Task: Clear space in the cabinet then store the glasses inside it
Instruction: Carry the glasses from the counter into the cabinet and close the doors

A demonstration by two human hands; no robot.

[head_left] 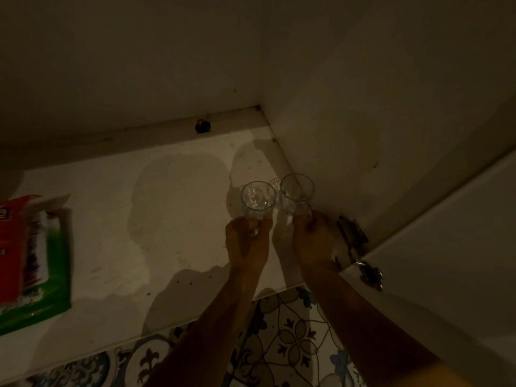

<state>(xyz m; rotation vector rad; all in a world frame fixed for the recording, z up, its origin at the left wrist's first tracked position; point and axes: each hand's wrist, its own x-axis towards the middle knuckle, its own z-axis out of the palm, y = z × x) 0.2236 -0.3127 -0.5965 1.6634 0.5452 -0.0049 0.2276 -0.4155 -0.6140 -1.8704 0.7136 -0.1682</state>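
**Operator:** Hands first: what is their grip status?

**Technician:** Left hand (247,241) grasps one drinking glass (258,201) at its base; right hand (314,237) grasps another glass (296,195) likewise. Both glasses are upright at the cabinet shelf (181,219) right rear corner.

**Operator:** Handling?

**Technician:** Likely light, rigid, slippery, fragile. Hold low; avoid contact.

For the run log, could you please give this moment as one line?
left hand: holds glass | right hand: holds second glass | both over cabinet shelf, right corner

Both bare forearms reach up from lower frame to centre; left hand (247,243) and right hand (314,240) each closed in a grip, side by side.
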